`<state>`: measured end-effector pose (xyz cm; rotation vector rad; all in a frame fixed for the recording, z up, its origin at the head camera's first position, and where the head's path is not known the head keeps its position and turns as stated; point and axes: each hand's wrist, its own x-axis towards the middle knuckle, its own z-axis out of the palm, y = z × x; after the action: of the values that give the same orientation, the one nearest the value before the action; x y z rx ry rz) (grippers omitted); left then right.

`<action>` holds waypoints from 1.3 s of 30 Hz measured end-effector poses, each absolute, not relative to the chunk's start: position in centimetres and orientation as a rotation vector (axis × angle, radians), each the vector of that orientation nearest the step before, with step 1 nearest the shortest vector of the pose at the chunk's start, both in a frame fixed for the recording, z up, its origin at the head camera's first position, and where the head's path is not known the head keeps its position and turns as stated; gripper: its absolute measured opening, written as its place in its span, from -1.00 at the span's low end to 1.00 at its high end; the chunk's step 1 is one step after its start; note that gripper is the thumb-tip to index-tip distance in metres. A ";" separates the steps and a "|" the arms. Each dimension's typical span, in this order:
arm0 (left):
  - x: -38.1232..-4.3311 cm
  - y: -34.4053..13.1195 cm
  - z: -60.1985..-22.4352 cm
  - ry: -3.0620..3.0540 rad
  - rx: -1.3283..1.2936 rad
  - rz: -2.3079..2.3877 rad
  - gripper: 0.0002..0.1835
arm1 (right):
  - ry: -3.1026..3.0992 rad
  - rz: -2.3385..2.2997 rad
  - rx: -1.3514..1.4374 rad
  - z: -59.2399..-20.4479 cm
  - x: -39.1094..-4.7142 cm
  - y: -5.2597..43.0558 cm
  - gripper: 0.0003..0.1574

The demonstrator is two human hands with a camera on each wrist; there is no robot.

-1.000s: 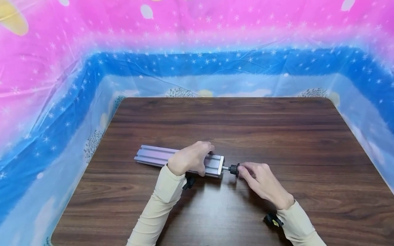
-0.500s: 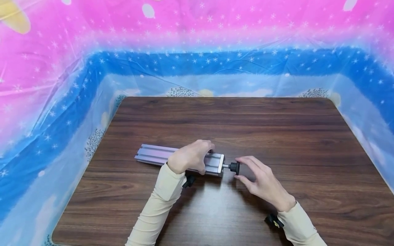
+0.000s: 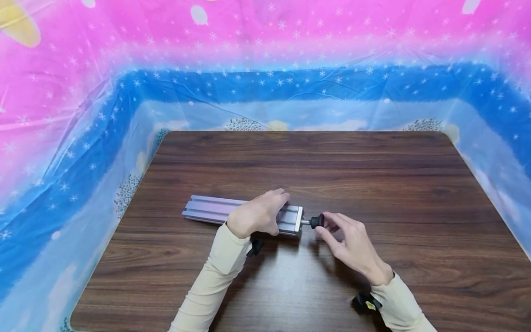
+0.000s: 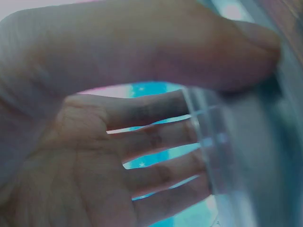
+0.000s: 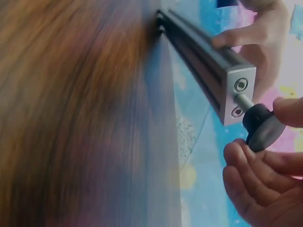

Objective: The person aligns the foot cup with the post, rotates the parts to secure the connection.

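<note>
A silver aluminium profile (image 3: pixel 211 209) with slots along its sides lies on the table. My left hand (image 3: pixel 258 213) grips it near its right end, thumb on the near side and fingers over the far side; the left wrist view shows the thumb (image 4: pixel 222 56) pressed on the metal. From the end plate (image 5: pixel 231 101), which bears two screws, a threaded stud carries a black levelling foot (image 3: pixel 317 222). My right hand (image 3: pixel 352 242) pinches the rim of this levelling foot (image 5: pixel 266 132) between thumb and fingers.
The dark wood-grain table (image 3: pixel 298 170) has rounded far corners. A pink and blue patterned cloth (image 3: pixel 265 87) surrounds it at the back and sides. A black wrist mount (image 3: pixel 365 302) hangs below my right cuff.
My right fingers spread apart around the levelling foot half a second ago, and now have closed on its rim again. The left hand and the profile stay almost still.
</note>
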<state>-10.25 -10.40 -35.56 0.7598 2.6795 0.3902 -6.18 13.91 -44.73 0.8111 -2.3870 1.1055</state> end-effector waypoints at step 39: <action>-10.4 -10.6 -35.0 2.660 0.828 0.412 -0.30 | -2.446 1.179 0.778 -44.1 -5.5 13.4 -0.21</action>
<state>-10.43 -10.63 -35.05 0.8275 2.6596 0.4117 -5.53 13.42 -44.14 0.7775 -2.4458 1.1795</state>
